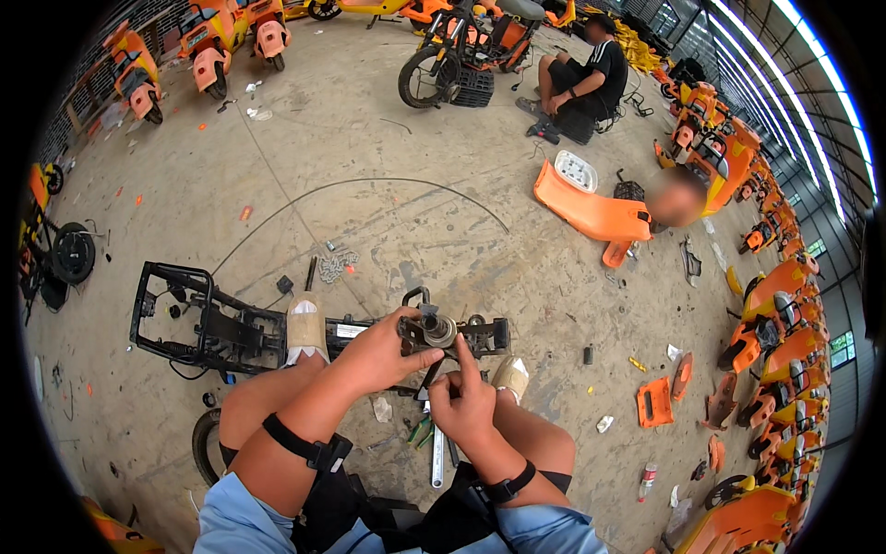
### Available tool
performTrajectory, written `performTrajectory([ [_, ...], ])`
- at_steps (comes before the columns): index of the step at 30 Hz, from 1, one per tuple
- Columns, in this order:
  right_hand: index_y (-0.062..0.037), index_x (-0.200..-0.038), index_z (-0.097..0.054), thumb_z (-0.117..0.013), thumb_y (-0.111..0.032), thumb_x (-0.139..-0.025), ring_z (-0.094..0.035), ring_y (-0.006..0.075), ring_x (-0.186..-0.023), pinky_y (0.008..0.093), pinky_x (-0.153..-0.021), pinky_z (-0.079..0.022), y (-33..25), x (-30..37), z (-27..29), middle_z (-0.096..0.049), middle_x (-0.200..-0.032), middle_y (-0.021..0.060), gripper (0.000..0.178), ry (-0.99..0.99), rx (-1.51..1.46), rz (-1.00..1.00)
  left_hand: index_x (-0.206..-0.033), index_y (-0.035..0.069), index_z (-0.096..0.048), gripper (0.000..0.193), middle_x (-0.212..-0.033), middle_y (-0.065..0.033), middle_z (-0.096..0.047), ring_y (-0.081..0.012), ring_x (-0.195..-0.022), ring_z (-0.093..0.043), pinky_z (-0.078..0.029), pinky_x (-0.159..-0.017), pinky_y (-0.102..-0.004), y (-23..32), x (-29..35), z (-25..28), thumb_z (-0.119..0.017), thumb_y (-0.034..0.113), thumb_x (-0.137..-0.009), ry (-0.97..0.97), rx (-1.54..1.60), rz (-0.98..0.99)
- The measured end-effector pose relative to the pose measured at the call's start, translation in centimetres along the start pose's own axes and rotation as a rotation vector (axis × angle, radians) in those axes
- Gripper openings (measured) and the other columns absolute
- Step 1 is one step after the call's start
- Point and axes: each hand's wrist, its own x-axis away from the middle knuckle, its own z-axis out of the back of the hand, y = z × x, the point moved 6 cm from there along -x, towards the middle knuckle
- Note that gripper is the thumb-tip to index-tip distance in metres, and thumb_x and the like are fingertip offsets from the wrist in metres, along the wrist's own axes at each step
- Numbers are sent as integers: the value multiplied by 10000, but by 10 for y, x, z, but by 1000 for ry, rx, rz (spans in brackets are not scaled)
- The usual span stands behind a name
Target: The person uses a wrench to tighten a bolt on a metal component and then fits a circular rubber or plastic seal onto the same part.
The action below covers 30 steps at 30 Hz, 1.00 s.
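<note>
Ring [447, 332], metal, at blk frame [231, 330] R end, frame axis L–R | our L hand [386, 351], nearer frame mid, curled at ring, grip unclear | our R hand [464, 402], frame's near side, index out to ring, rest curled, can't tell if holding

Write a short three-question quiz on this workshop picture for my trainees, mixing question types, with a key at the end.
1. True or false: the left hand is resting on the left knee.

2. Where does the silver chain lie?
A: across the right thigh
B: on the floor beyond the black frame
C: around the left wrist

3. Fill the gap: the co-worker sitting ahead wears a ____ top.

Key:
1. False; it is at the round metal fitting, as is the extended index finger of the right hand.
2. B
3. black
</note>
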Motion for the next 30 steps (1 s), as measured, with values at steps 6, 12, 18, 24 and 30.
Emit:
performTrajectory([
  [6, -45, -1612, -350, -659, -95, -924, -739, 232, -658, 334, -625, -561, 23, -23, -8, -739, -754, 117, 755, -155, -258, -189, -1398, 40, -529, 808, -1038, -196, -757, -365, -992, -741, -569, -833, -413, 2, 2, 2, -798, 575, -856, 17, -26, -7],
  [12, -35, -1596, -375, -621, -49, -945, -714, 142, -688, 291, -654, -552, 27, -14, -14, -737, -750, 95, 697, -99, -356, -167, -1390, 43, -534, 793, -1055, -195, -757, -369, -1004, -740, -570, -841, -414, 2, 1, 3, -808, 558, -852, 10, -31, -9],
  [18, -7, -1554, -434, -631, -37, -925, -649, 106, -624, 274, -628, -529, 14, 14, -18, -684, -691, 72, 660, 68, -325, -153, -1381, 29, -534, 798, -1022, -187, -757, -329, -949, -749, -571, -810, -394, 4, 2, 3, -813, 554, -848, -1, -3, 2],
  [24, -41, -1601, -365, -634, -58, -923, -677, 127, -646, 294, -638, -536, 33, -12, -19, -717, -731, 86, 729, -37, -402, -230, -1399, 25, -520, 822, -994, -174, -762, -327, -926, -749, -570, -800, -392, 4, 3, 3, -810, 562, -849, 1, -7, 5],
  [30, -53, -1613, -352, -628, -49, -926, -655, 103, -659, 277, -648, -523, 33, -21, -19, -693, -717, 61, 741, -187, -472, -287, -1403, 25, -517, 835, -987, -171, -764, -331, -939, -750, -570, -808, -398, 1, 2, 3, -803, 580, -848, -8, -23, 25],
])
